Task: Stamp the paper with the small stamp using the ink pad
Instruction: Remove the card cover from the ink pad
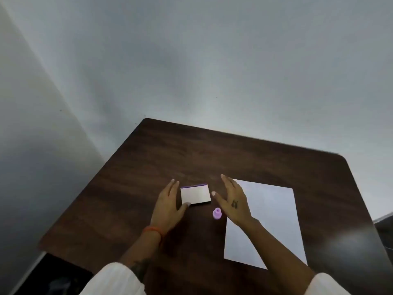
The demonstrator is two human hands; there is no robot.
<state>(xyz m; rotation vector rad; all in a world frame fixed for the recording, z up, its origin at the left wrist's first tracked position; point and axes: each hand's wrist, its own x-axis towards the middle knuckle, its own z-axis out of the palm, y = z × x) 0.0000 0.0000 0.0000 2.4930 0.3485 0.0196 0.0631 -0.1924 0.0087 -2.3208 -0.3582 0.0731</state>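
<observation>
A closed ink pad (195, 195), a small flat box with a pale lid and a purple edge, lies in the middle of the dark wooden table (212, 150). My left hand (168, 206) rests just left of it with fingers spread, the thumb touching its near left corner. My right hand (230, 201) hovers just right of the box, fingers apart, holding nothing. A small purple stamp (217, 213) stands upright on the table near the box's right front corner, under my right thumb. A white sheet of paper (270, 222) lies to the right, partly under my right forearm.
The table stands against pale grey walls at the back and left. Its left edge drops to a dark floor (53, 273). A dark object (385, 226) shows past the table's right edge.
</observation>
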